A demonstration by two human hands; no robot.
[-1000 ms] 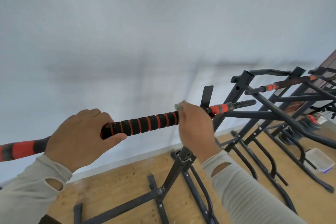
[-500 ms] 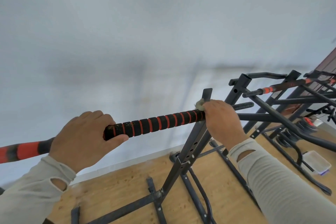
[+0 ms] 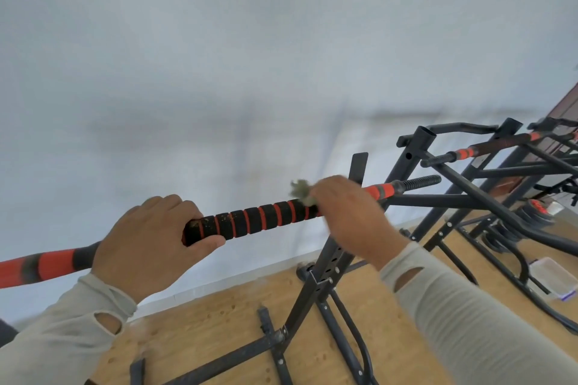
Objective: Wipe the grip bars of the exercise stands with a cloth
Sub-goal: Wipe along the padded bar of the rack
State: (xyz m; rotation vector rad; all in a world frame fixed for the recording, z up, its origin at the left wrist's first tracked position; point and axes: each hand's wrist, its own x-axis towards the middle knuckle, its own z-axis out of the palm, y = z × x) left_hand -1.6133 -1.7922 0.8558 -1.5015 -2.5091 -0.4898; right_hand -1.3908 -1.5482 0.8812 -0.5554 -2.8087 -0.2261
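Grip bar [image 3: 256,222], one of two visible: left hand [image 3: 147,244] grasps it; right hand [image 3: 347,216] clenches one cloth [image 3: 301,192] around it.

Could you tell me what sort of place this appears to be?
Probably a home gym or exercise room: several black exercise stands, red-and-black foam grip bars and weight plates on a wooden floor.

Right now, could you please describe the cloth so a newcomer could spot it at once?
Start at the nearest black-and-red grip bar, held by both hands. Follow it to the right hand. The cloth is the small grey-green frayed tuft above that hand's fingers, the only soft thing among metal frames.
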